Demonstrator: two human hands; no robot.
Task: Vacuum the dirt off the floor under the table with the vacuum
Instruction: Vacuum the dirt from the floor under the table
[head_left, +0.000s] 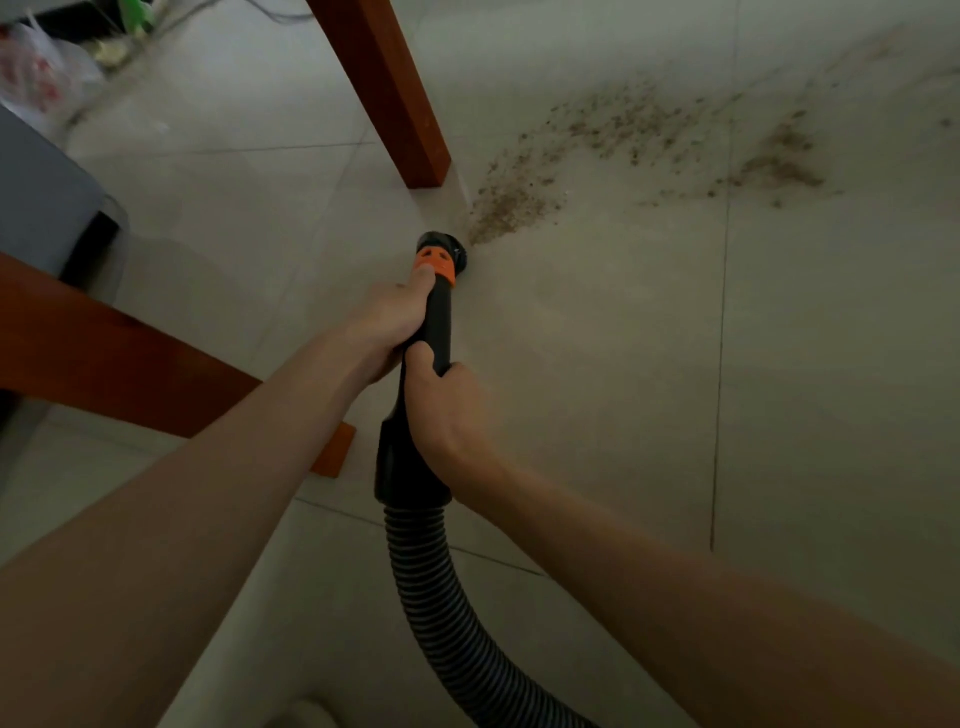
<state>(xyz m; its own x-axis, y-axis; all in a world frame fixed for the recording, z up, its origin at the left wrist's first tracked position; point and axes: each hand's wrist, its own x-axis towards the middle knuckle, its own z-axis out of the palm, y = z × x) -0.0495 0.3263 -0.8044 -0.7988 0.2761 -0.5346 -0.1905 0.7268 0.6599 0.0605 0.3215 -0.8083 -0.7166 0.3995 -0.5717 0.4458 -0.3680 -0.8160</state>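
- Dirt (613, 156) lies in a long brown scatter across the pale floor tiles (597, 338), starting just beside the foot of a wooden bench leg (400, 98) and trailing off to the right, where a thicker clump sits well apart from the rest.
- Both hands are on the vacuum wand (439, 322): the left hand (392, 325) has its grip wrapped round the black tube just behind the orange collar, and the right hand (441, 410) clasps the tube lower down, where it widens toward the ribbed hose (441, 613).
- The round black nozzle (445, 252) is down at the floor, right at the near tip of the dirt trail and close to the bench leg.
- From how things lie, the vacuuming looks only just begun: nearly all the scatter is still on the tiles.
- Next move, as I judge it, calls for pushing the nozzle forward and to the right along the trail, keeping its mouth low to the floor, then reaching out to the far clump.
- Care is needed near the bench leg, since grains sit tight against its foot.
- A second wooden leg (130, 358) crosses at the left, under the left forearm, and a plastic bag (36, 73) lies in the far corner.
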